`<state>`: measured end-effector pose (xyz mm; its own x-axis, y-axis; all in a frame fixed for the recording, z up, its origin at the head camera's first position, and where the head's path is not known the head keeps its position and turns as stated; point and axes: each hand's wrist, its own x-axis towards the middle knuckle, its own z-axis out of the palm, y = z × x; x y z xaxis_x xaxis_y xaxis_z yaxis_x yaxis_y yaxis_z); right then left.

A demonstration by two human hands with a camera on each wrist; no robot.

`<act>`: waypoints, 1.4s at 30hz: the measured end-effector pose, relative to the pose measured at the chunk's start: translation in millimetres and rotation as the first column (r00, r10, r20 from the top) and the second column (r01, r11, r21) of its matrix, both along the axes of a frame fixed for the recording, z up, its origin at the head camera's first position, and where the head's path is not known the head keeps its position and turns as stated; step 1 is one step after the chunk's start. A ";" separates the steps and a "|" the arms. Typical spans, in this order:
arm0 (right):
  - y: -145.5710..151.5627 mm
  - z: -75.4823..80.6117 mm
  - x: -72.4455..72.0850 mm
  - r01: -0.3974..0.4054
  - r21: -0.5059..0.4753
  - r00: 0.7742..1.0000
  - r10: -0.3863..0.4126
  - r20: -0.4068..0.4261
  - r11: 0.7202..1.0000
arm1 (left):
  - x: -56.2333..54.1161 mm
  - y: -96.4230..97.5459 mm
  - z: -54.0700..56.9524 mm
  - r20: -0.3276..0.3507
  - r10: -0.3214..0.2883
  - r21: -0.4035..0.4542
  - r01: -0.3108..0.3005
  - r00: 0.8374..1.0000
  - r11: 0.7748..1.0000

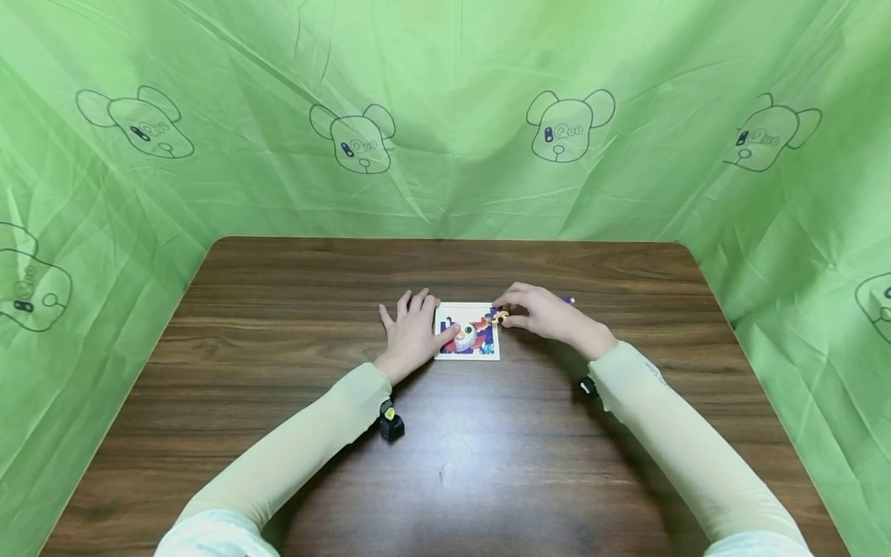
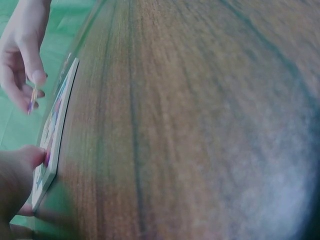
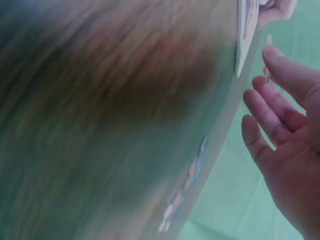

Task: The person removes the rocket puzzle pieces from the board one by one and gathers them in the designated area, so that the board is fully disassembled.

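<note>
A small square jigsaw puzzle in a white-rimmed tray [image 1: 468,357] lies flat on the table, its colourful picture partly covered by fingers. My left hand [image 1: 412,331] rests at its left side, thumb pressed on the picture and the other fingers spread on the wood. Over the tray's right edge, my right hand [image 1: 539,311] pinches a thin jigsaw piece [image 1: 500,316] between thumb and fingers. In the right wrist view that piece [image 3: 269,72] is seen edge-on, raised above the table, with the remaining fingers loosely bent.
Several loose jigsaw pieces [image 3: 172,212] lie on the table to the right of the tray, mostly hidden behind my right hand in the head view. The brown wooden table [image 1: 278,309] is enclosed by green curtains [image 1: 452,178] printed with bear heads.
</note>
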<state>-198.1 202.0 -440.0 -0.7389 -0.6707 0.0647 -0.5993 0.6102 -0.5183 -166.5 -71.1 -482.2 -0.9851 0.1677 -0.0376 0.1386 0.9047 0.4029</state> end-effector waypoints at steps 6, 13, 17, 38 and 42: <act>19.5 7.8 2.2 0.049 0.018 0.999 -0.049 0.020 0.999 | -0.8 -1.5 1.3 -0.006 -0.003 0.006 0.003 1.000 1.000; 48.6 9.4 6.8 0.130 0.008 0.991 -0.130 0.010 0.991 | -0.1 -1.9 1.8 0.007 -0.004 -0.005 0.004 1.000 1.000; 65.9 8.4 8.4 0.175 -0.008 0.985 -0.175 0.003 0.985 | 0.5 -1.7 1.5 0.011 -0.003 -0.002 0.003 1.000 1.000; 139.9 0.1 6.3 0.351 0.052 0.936 -0.351 0.002 0.935 | 0.3 -1.5 -1.3 -0.001 -0.010 -0.004 0.010 1.000 1.000; 149.8 -5.5 4.6 0.358 0.070 0.932 -0.361 0.025 0.931 | -0.3 -0.8 -0.9 -0.001 -0.007 -0.003 0.007 1.000 1.000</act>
